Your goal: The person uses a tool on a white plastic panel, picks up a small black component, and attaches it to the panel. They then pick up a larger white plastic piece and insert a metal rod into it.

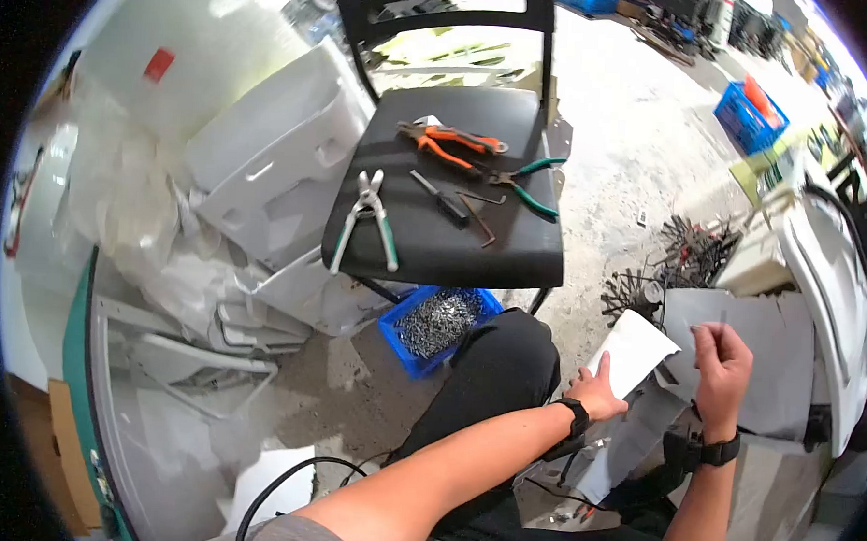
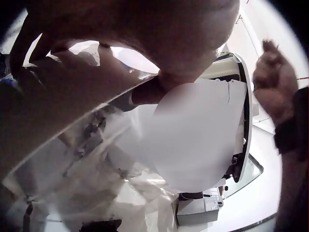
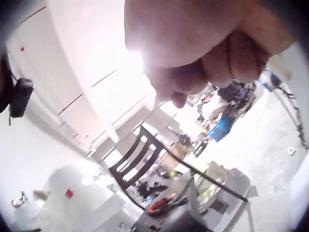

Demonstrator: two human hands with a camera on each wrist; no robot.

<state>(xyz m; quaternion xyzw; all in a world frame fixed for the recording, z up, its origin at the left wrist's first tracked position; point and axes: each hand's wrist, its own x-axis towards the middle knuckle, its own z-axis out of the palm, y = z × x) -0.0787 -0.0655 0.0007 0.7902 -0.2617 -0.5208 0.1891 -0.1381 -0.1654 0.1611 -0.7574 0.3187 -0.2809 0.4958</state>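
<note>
My left hand [image 1: 600,389] grips the edge of a white plastic panel [image 1: 638,349] that leans over my lap; in the left wrist view the panel [image 2: 193,140] fills the middle under my curled fingers. My right hand [image 1: 720,356] is raised to the right of the panel. It pinches a thin metal pin [image 1: 724,318] that sticks up from the fingertips. In the right wrist view the curled fingers [image 3: 203,53] fill the top, and a thin dark rod [image 3: 212,181] runs below them.
A black chair [image 1: 454,242] ahead carries orange pliers [image 1: 449,141], green-handled pliers [image 1: 524,183] and white cutters [image 1: 366,219]. A blue bin [image 1: 438,324] of small metal parts sits under it. White panels [image 1: 274,167] pile at left. Dark metal pieces [image 1: 681,257] and a blue crate [image 1: 750,115] lie at right.
</note>
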